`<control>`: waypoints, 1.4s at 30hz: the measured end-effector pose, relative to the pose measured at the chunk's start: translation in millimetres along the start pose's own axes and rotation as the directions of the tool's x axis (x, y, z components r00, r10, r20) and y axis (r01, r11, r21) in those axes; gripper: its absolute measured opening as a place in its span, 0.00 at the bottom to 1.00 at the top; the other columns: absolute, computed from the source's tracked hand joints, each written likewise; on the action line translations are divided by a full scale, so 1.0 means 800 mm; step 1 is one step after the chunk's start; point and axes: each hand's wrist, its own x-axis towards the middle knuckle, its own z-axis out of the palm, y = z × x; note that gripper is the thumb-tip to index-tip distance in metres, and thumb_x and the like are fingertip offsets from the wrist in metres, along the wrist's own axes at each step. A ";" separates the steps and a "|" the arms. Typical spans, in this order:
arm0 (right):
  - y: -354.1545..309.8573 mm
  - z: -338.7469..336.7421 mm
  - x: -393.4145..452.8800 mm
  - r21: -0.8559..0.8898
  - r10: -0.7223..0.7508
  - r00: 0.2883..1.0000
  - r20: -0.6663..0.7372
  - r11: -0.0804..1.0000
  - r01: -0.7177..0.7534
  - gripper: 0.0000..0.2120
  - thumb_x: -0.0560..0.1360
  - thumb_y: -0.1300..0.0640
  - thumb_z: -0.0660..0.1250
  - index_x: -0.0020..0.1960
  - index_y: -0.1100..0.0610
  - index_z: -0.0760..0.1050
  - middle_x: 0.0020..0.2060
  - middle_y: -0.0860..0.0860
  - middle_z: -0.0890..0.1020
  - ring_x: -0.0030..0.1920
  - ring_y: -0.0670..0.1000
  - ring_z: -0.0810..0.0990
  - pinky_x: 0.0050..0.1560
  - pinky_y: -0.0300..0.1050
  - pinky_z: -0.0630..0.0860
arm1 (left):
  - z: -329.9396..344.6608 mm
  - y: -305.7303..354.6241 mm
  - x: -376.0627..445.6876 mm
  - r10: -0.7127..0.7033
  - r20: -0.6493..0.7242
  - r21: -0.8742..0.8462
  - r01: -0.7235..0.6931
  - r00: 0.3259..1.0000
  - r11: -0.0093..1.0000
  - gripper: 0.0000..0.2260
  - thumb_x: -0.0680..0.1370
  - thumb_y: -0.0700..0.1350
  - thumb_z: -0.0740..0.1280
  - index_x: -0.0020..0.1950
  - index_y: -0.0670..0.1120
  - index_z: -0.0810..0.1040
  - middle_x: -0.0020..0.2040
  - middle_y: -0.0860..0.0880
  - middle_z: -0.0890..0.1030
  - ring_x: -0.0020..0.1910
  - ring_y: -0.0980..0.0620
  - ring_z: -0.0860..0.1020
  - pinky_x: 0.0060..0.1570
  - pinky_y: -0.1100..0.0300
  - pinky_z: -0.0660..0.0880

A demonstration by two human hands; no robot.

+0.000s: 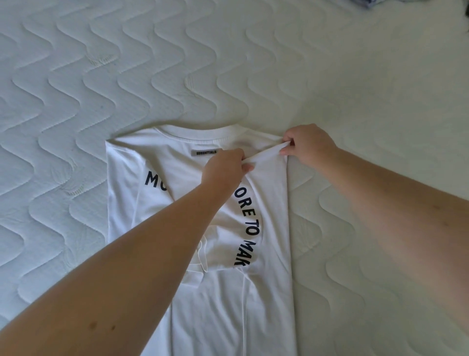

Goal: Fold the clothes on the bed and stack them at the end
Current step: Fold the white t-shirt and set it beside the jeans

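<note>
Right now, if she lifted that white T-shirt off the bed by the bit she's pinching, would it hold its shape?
Probably not. The white T-shirt looks thin and floppy: the strip pinched between the left hand and right hand is bunched into a narrow band. Its folded sides would likely fall open. It seems light, creasing softly on the mattress.

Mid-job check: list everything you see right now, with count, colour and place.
T-shirt: one, white with dark lettering, flat on the mattress, sides folded in, collar away from the person.
Label: one, grey, below the collar.
Mattress: one, white, quilted, under everything.
Clothes: bluish, count unclear, top edge.
Left hand: one, its grip pinching a fold near the collar.
Right hand: one, pinching the same fold at the shirt's right shoulder.
</note>
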 end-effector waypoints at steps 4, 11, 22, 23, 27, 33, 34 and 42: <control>-0.020 0.015 -0.009 -0.163 0.123 0.988 -0.098 0.977 -0.138 0.14 0.78 0.51 0.67 0.61 0.55 0.74 0.57 0.57 0.77 0.60 0.60 0.75 0.59 0.52 0.67 | 0.008 -0.001 -0.003 0.013 -0.025 -0.005 -0.013 1.000 1.000 0.13 0.81 0.53 0.63 0.54 0.44 0.75 0.38 0.50 0.72 0.47 0.46 0.73 0.42 0.55 0.67; -0.057 0.028 -0.029 0.056 0.132 0.949 -0.286 0.991 -0.121 0.15 0.79 0.63 0.60 0.65 0.54 0.72 0.59 0.55 0.74 0.60 0.58 0.72 0.57 0.50 0.66 | -0.019 -0.020 -0.019 0.155 -0.098 -0.070 -0.163 0.983 0.984 0.09 0.81 0.45 0.65 0.58 0.43 0.77 0.53 0.45 0.78 0.53 0.45 0.77 0.54 0.50 0.74; -0.246 0.087 -0.051 0.536 -0.163 0.980 -0.113 0.820 0.198 0.16 0.80 0.52 0.63 0.65 0.57 0.74 0.56 0.53 0.81 0.58 0.53 0.78 0.60 0.49 0.73 | -0.130 -0.188 -0.064 -0.118 -0.457 -0.043 0.111 0.882 0.993 0.11 0.78 0.35 0.59 0.53 0.42 0.80 0.52 0.42 0.79 0.54 0.40 0.76 0.55 0.49 0.72; -0.264 0.093 -0.050 0.544 -0.163 0.984 -0.066 0.821 0.172 0.18 0.80 0.49 0.63 0.67 0.57 0.72 0.57 0.52 0.81 0.59 0.53 0.78 0.61 0.49 0.72 | -0.137 -0.202 -0.059 -0.154 -0.430 -0.021 0.161 0.889 0.987 0.11 0.78 0.36 0.59 0.55 0.43 0.79 0.54 0.41 0.78 0.56 0.39 0.74 0.57 0.48 0.71; -0.316 0.111 -0.044 0.494 -0.084 0.996 0.027 0.867 0.060 0.19 0.78 0.44 0.63 0.60 0.57 0.73 0.52 0.55 0.80 0.56 0.57 0.77 0.59 0.52 0.73 | -0.159 -0.230 -0.033 -0.135 -0.252 0.148 0.176 0.958 0.973 0.11 0.80 0.47 0.62 0.61 0.52 0.78 0.63 0.44 0.72 0.64 0.41 0.68 0.64 0.47 0.64; -0.333 0.123 -0.044 0.435 0.003 0.999 -0.034 0.901 0.012 0.12 0.80 0.52 0.60 0.55 0.59 0.74 0.51 0.56 0.80 0.55 0.58 0.77 0.50 0.46 0.70 | -0.181 -0.252 -0.008 -0.122 -0.085 0.308 0.143 0.989 0.941 0.14 0.80 0.58 0.60 0.59 0.56 0.80 0.65 0.46 0.70 0.67 0.44 0.66 0.66 0.48 0.61; -0.328 0.122 -0.045 0.464 0.024 0.999 -0.043 0.886 -0.002 0.11 0.80 0.52 0.60 0.54 0.59 0.74 0.49 0.55 0.80 0.54 0.58 0.77 0.46 0.44 0.67 | -0.184 -0.256 -0.006 -0.133 -0.069 0.317 0.148 0.989 0.937 0.15 0.81 0.59 0.59 0.60 0.56 0.79 0.66 0.46 0.70 0.67 0.44 0.66 0.66 0.47 0.61; -0.293 0.122 -0.049 0.516 0.072 0.995 -0.073 0.856 -0.024 0.08 0.79 0.49 0.65 0.46 0.53 0.74 0.33 0.45 0.73 0.39 0.50 0.74 0.33 0.43 0.63 | -0.191 -0.271 -0.003 -0.049 -0.001 0.406 0.046 0.999 0.913 0.16 0.82 0.60 0.56 0.63 0.56 0.76 0.64 0.46 0.69 0.65 0.43 0.67 0.64 0.45 0.61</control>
